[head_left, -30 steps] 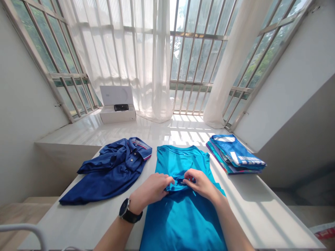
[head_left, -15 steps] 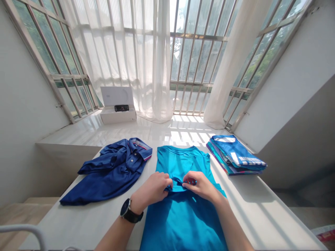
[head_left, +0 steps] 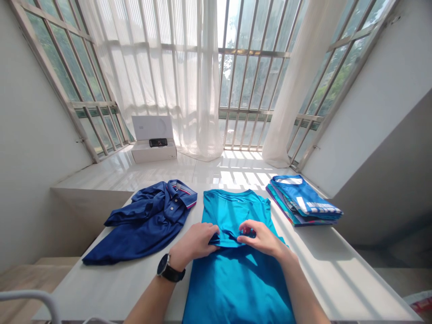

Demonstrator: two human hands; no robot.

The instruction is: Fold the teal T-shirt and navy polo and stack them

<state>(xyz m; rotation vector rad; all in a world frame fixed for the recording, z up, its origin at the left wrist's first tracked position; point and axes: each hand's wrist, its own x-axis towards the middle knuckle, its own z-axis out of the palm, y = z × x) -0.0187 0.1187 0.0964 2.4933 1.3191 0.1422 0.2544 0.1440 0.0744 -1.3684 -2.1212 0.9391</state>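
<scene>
A teal T-shirt [head_left: 238, 279] lies face down in the middle of the white table, its neckline at the far side. A folded-up edge of it runs across between my hands. My left hand [head_left: 199, 240], with a black watch [head_left: 168, 268] on the wrist, pinches this edge on the left. On the right, my right hand [head_left: 258, 237] grips the same edge between thumb and fingers, and some fingertips are hidden in the cloth. The fabric bunches a little between the two hands.
To the left lies a loosely folded navy polo shirt [head_left: 148, 225]. A stack of folded shirts [head_left: 305, 202] sits at the right. On the sill behind stands an open white box [head_left: 153, 154] with a dark device [head_left: 158, 142], beside white curtains [head_left: 202, 90] and barred windows.
Both hands have kept their place at the folded edge, with the right thumb and fingers slightly farther apart. The edge looks a little flatter, and the view has shifted slightly.
</scene>
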